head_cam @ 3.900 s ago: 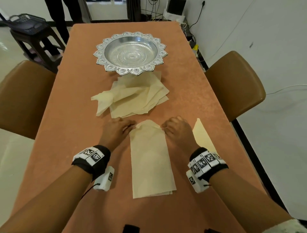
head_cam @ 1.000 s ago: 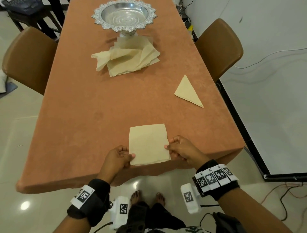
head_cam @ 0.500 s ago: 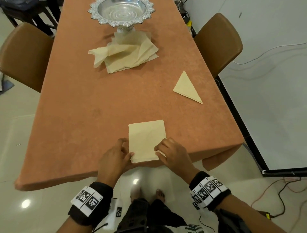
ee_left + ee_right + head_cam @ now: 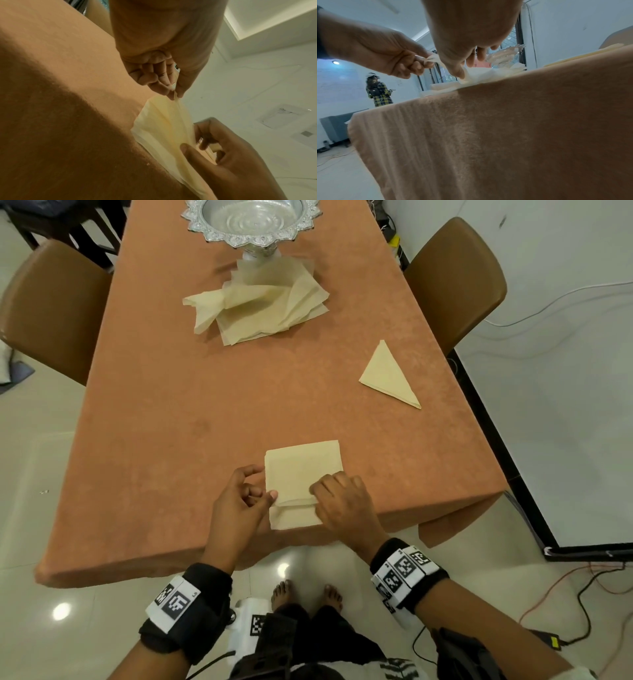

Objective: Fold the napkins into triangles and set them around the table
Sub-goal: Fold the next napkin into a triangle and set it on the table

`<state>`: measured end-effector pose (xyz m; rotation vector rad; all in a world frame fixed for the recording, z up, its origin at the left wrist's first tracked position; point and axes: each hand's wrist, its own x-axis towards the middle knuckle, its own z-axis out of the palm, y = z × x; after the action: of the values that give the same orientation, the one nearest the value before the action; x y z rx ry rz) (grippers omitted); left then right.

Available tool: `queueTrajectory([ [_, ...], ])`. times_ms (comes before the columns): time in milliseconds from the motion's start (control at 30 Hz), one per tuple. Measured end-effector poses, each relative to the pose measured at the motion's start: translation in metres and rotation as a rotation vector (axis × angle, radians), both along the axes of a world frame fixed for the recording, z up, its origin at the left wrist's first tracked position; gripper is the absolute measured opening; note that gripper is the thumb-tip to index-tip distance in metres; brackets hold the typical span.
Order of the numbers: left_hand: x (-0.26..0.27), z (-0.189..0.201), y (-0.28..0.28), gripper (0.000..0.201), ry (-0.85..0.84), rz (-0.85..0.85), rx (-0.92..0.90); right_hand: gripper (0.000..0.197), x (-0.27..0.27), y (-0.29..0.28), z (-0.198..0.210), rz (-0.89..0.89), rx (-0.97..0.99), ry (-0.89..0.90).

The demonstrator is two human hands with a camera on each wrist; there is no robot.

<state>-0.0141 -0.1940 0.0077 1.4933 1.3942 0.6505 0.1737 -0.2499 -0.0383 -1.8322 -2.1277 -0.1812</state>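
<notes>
Square folded napkin point(image 4: 303, 474) lies at the near edge of the desk point(image 4: 191, 412), its near edge slightly over the rim. Right hand point(image 4: 342, 505) has its fingers point(image 4: 329, 484) curled on the napkin's near right part, pinching a lifted top layer. Left hand point(image 4: 236, 501) is at the napkin's left edge, thumb and forefinger pinching that layer too, other fingers loosely curled; the left wrist view shows thumb on the paper.

Around: finished triangle napkin point(image 4: 388, 374) near the right desk edge, well apart from the hands. Loose pile of unfolded napkins point(image 4: 260, 306) further up the middle, touching the foot of the silver pedestal tray point(image 4: 251, 220) behind it. Brown chair point(image 4: 455, 278) on the right side, another brown chair point(image 4: 51, 309) on the left. Orange cloth hangs over the near edge and fills most of the right wrist view. A person in a plaid shirt point(image 4: 379, 94) stands far behind. Cables point(image 4: 589, 587) on the floor at right. Nothing lies between the hands and the pile.
</notes>
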Motion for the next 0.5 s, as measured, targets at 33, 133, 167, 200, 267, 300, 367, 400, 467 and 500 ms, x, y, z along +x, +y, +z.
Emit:
queueTrajectory([
  [33, -0.002, -0.001, 0.001, 0.034, 0.001, 0.0, 0.0, 0.014, 0.008, -0.003, -0.001, -0.019, 0.02, -0.037],
  [133, -0.006, -0.003, -0.002, 0.024, -0.025, -0.003, -0.026, 0.013, 0.036, -0.013, -0.001, -0.061, 0.062, -0.08],
  [167, -0.006, -0.003, -0.003, 0.021, -0.049, -0.002, -0.042, 0.014, 0.044, -0.016, -0.001, -0.067, 0.086, -0.071],
  [200, -0.005, -0.003, -0.004, 0.019, -0.074, -0.004, -0.057, 0.014, 0.05, -0.018, 0.0, -0.068, 0.115, -0.06],
  [267, -0.004, -0.005, -0.007, 0.017, -0.103, -0.01, -0.075, 0.01, 0.058, -0.021, 0.003, -0.046, 0.165, -0.048],
  [300, -0.004, -0.006, -0.008, 0.017, -0.107, -0.011, -0.083, 0.012, 0.06, -0.022, 0.004, -0.028, 0.184, -0.048],
  [367, -0.006, -0.01, -0.011, 0.017, -0.092, -0.014, -0.105, 0.016, 0.061, -0.025, 0.003, 0.003, 0.199, -0.05],
  [400, -0.008, -0.013, -0.012, 0.017, -0.078, -0.022, -0.121, 0.015, 0.06, -0.029, 0.001, 0.014, 0.194, -0.044],
  [467, -0.01, -0.019, -0.015, 0.018, -0.022, -0.041, -0.143, 0.012, 0.058, -0.036, -0.004, 0.025, 0.183, -0.016],
  [500, -0.012, -0.022, -0.016, 0.019, 0.036, -0.046, -0.132, 0.013, 0.057, -0.04, -0.007, 0.029, 0.177, -0.003],
])
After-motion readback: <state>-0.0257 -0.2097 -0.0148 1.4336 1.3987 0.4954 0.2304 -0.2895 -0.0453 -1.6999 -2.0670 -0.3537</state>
